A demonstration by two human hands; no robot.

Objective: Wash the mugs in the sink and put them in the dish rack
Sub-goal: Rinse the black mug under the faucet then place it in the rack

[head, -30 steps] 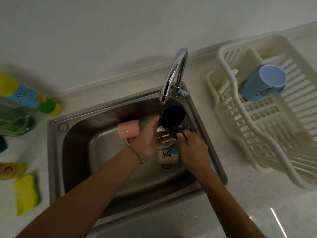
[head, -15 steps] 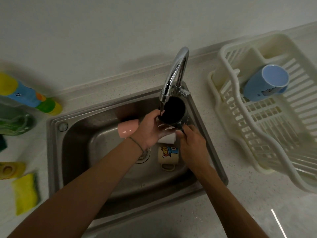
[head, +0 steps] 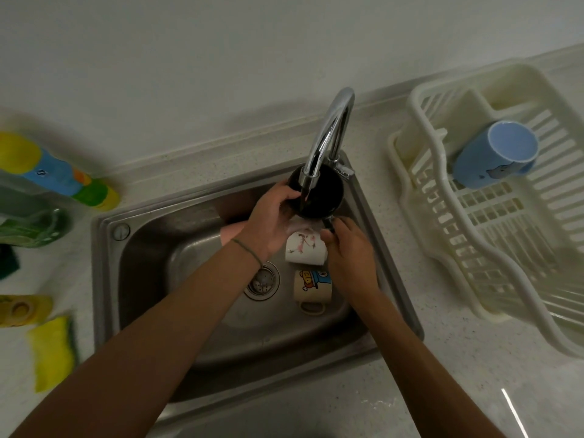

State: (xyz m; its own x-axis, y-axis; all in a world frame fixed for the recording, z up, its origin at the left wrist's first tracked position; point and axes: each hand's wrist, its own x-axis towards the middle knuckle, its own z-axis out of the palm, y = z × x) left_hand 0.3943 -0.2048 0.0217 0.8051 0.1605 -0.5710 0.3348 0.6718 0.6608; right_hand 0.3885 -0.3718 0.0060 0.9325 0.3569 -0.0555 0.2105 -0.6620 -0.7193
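Note:
I hold a black mug (head: 325, 192) upright right under the spout of the chrome faucet (head: 328, 137). My left hand (head: 268, 222) grips its left side. My right hand (head: 350, 251) pinches its handle at the lower right. In the steel sink (head: 151, 279) lie a white flowered mug (head: 305, 249), a cream cartoon mug (head: 313, 284) and a pink mug (head: 232, 232), the pink one mostly hidden behind my left hand. A blue mug (head: 493, 153) lies on its side in the white dish rack (head: 474, 248) to the right.
Dish-soap bottles (head: 57, 172) lie on the counter at the left, with a yellow sponge (head: 52, 350) and a small yellow item (head: 22, 309) nearer me. The drain strainer (head: 262, 281) sits mid-sink. Pale counter (head: 426, 390) runs in front of the rack.
Both hands raised the black mug up and back until it sits directly under the spout. The white flowered mug underneath has come into view.

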